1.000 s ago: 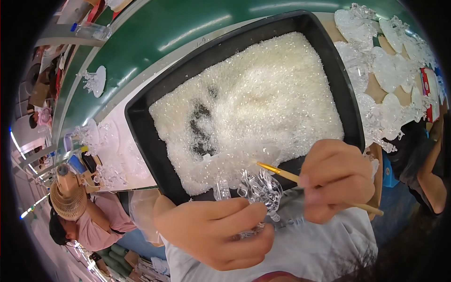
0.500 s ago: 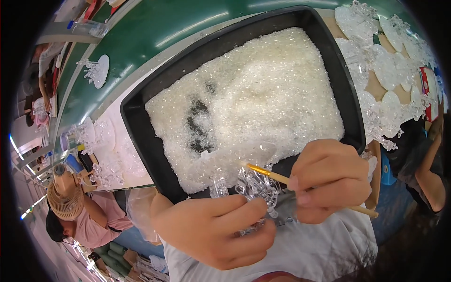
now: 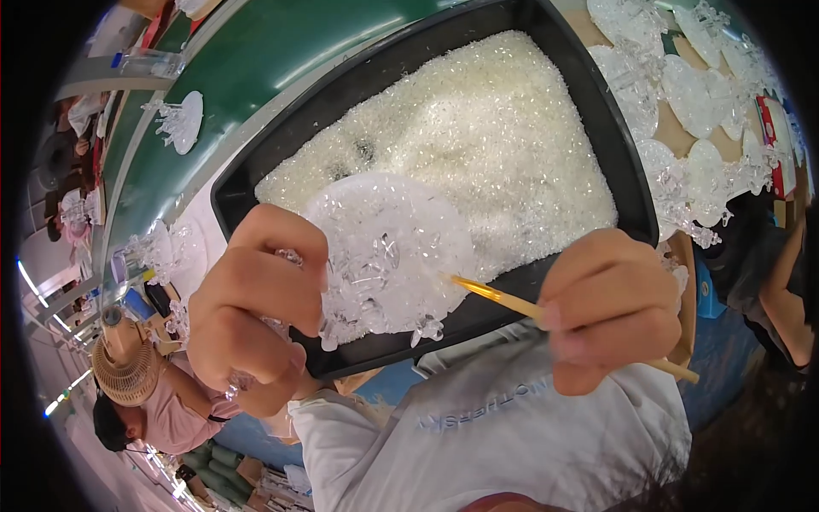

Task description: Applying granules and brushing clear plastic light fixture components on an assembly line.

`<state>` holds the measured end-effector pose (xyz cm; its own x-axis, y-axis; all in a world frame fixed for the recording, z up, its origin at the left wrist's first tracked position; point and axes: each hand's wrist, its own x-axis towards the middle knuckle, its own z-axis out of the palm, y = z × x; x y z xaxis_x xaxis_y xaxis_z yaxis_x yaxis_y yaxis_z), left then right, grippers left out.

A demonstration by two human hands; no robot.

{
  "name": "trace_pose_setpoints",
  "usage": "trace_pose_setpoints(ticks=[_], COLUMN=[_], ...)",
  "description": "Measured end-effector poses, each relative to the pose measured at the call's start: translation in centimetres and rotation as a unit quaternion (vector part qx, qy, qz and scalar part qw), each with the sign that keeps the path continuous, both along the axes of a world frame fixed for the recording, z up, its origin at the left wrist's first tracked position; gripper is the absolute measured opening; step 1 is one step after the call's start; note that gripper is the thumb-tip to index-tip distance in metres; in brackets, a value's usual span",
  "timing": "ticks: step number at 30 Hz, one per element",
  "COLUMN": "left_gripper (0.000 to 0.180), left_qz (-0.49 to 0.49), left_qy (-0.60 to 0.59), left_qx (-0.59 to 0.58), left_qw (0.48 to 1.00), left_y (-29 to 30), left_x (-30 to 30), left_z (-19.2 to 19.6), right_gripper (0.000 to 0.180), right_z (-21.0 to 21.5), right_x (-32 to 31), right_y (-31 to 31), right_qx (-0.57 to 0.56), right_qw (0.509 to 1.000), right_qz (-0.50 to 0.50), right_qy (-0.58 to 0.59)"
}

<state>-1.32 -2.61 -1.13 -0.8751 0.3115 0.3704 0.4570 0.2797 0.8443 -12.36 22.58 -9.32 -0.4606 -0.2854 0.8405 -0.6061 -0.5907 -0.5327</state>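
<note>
My left hand (image 3: 260,307) is closed around clear plastic parts of an ornament. The ornament's round, white-frosted disc (image 3: 401,230) faces up above the near left part of a black tray (image 3: 627,162), with clear figures along its near edge. Between the fingers and thumb of my right hand (image 3: 606,311) is a thin paintbrush (image 3: 503,299) with a pale wooden handle and a gold ferrule. Its tip is at the disc's right side, and I cannot tell whether it touches. White glittery flakes (image 3: 512,145) fill the tray in an uneven heap.
Many similar clear ornaments (image 3: 699,94) crowd the brown board at right. One more ornament (image 3: 181,122) stands on the green table (image 3: 230,68) at far left, with others beyond my left hand. A person in pink (image 3: 183,401) sits by a fan (image 3: 124,363); another person's arm (image 3: 785,290) is at right.
My left hand has moved left and up and turned the ornament, so its disc, seen nearly edge-on before, now shows its broad face. The brush stays in my right hand.
</note>
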Motion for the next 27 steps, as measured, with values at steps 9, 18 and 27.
trace_pose_setpoints(ticks=[9, 18, 27], left_gripper=[0.022, 0.027, 0.026], left_qz=[0.025, 0.108, 0.086], left_qy=[0.009, 0.046, 0.024], left_qx=[0.024, 0.026, 0.014], left_qw=[0.999, 0.993, 0.996], left_y=[0.1, 2.2, 1.7], left_x=[-0.1, -0.1, -0.1], left_z=[-0.6, -1.0, -0.5], right_gripper=[0.015, 0.015, 0.017], right_z=[-0.2, 0.1, -0.1], right_x=[0.2, 0.2, 0.4], right_y=[-0.9, -1.8, -1.9], right_qx=[0.013, 0.057, 0.062], right_qw=[0.999, 0.992, 0.988], right_qz=[-0.01, -0.008, -0.026], right_qy=[0.038, 0.114, 0.135])
